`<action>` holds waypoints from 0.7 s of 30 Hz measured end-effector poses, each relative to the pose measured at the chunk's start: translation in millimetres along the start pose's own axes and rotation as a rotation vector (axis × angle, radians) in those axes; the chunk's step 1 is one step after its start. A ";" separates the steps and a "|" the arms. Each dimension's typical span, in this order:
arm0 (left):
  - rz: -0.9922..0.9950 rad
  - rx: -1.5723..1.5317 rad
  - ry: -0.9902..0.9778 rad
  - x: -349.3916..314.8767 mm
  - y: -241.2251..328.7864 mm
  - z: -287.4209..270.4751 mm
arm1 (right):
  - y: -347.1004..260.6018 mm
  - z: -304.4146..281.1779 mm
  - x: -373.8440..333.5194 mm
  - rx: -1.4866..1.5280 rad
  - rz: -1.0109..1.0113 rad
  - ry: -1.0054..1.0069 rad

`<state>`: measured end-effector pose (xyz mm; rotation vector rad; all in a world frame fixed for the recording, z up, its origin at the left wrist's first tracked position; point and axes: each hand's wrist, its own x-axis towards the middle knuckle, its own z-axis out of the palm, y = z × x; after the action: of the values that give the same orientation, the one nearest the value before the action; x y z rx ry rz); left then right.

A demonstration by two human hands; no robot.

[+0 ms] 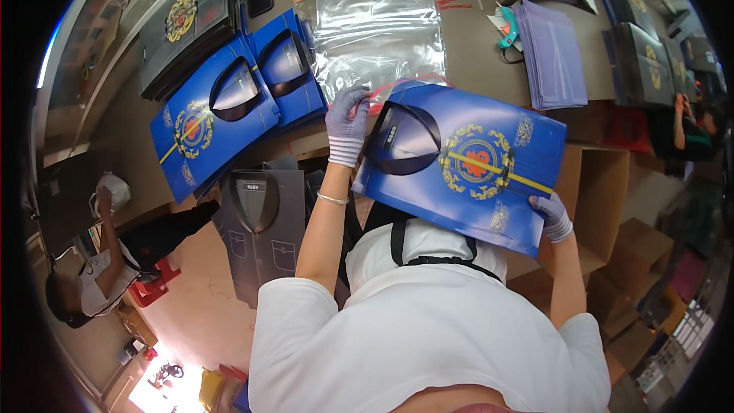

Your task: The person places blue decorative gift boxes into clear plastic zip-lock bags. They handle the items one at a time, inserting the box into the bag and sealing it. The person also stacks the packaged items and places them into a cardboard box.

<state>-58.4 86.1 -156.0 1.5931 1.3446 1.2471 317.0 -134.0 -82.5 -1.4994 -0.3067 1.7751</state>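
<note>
The table (482,69) spans the scene, and over its near edge lies the blue bag (420,203), flat and tilted, its handle end toward the person's left. Beyond it, a pile of clear sleeves (375,38) rests on the table; the handle end lies at the red-edged mouth of the nearest one. The step in hand looks like slipping the bag into a sleeve. More blue bags (229,138) lie to the left, beside dark bags (162,57).

The right hand (553,216) clasps the bag's far right edge, thumb and fingers drawn in. The left hand (348,118) has its fingers curled at the sleeve's red edge; whether they pinch it, I cannot tell. The next move seems to call for lifting that mouth wide and feeding the bag in squarely, without snagging the handle (409,138).

As for markings, the bag carries a round yellow emblem (475,162) around a red character, and smaller pale motifs. A tiny pale label (391,136) sits inside the handle, with lettering too small to read.
</note>
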 end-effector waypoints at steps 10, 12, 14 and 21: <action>-0.011 0.516 -0.075 -15.9 -22.8 -5.9 | 36.4 17.0 9.4 -0.017 -0.212 0.108; -0.115 0.702 -0.082 -13.2 -26.5 0.0 | 36.4 12.9 11.0 -0.119 -0.251 0.123; -0.232 0.615 -0.119 -10.8 -39.0 3.3 | 33.7 5.4 12.2 -0.190 -0.267 0.127; -0.173 0.632 0.091 4.9 -38.2 10.0 | 26.2 1.4 1.5 -0.100 -0.323 0.146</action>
<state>-60.4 99.9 -193.3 1.7853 2.0252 0.8352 305.2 -150.1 -99.6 -1.5422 -0.5374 1.4064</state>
